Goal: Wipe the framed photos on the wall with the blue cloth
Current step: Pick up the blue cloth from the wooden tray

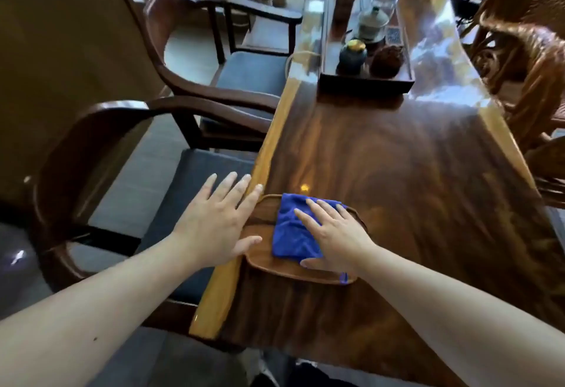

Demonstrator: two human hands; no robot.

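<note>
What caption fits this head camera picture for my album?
Right hand flat on the folded blue cloth in a shallow wooden tray, left hand spread open at the table's edge.

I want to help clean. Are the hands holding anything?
Nothing is held. The right hand lies flat on the blue cloth; the left hand is spread open, empty.

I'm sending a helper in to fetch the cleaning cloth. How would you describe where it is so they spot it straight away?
Go to the long dark wooden table and look at its near end, by the pale left edge. A shallow wooden tray sits there, and the blue cloth lies folded in it under the person's right hand. It is the only bright blue thing on the table.
</note>
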